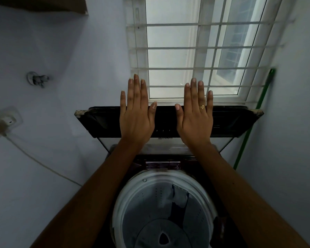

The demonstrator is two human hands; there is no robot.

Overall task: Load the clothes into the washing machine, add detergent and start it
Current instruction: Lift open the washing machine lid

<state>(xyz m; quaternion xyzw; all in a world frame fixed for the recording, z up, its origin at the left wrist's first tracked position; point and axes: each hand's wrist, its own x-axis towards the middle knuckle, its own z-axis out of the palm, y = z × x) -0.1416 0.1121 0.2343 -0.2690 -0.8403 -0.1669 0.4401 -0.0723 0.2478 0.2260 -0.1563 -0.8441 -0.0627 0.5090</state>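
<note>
A top-loading washing machine (227, 228) stands below me with its dark lid (229, 122) raised upright against the window sill. The white drum rim (120, 199) is open, and a grey and dark piece of clothing (179, 199) lies inside at the right. My left hand (137, 120) and my right hand (195, 120) are held flat in front of the raised lid, palms away from me, fingers spread and holding nothing. A gold ring sits on a finger of my right hand. No detergent is in sight.
A barred window (195, 51) fills the wall behind the machine. A green pole (247, 133) leans in the right corner. On the left wall are a tap (37, 78) and a plugged socket (4, 123) with a white cable trailing toward the machine.
</note>
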